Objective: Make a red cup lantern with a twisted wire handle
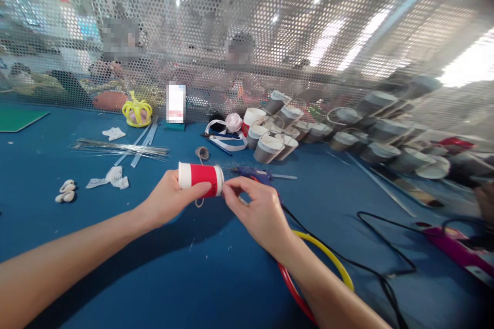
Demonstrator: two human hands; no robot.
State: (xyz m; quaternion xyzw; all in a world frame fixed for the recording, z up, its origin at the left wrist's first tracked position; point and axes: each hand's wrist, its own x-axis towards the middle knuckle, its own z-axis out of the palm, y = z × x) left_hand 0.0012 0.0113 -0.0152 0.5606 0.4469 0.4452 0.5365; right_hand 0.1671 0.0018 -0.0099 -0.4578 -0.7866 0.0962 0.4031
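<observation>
My left hand [170, 198] is wrapped round a red and white paper cup [200, 177] held on its side above the blue table [116, 277]. My right hand [257, 211] pinches at the cup's base end with thumb and forefinger. A short loop of thin cord hangs under the cup. What the right fingers pinch is too small to make out. Just behind my right hand lies a blue glue gun [254, 174].
A pile of grey-wrapped cups [309, 131] lines the back right. Thin metal wires [119, 148], white scraps [110, 179], a yellow crown [137, 112], ribbon and a yellow and a red hoop [328, 257] lie about. Black cables [386, 262] cross the right. A mesh screen [247, 36] stands behind; people sit beyond it.
</observation>
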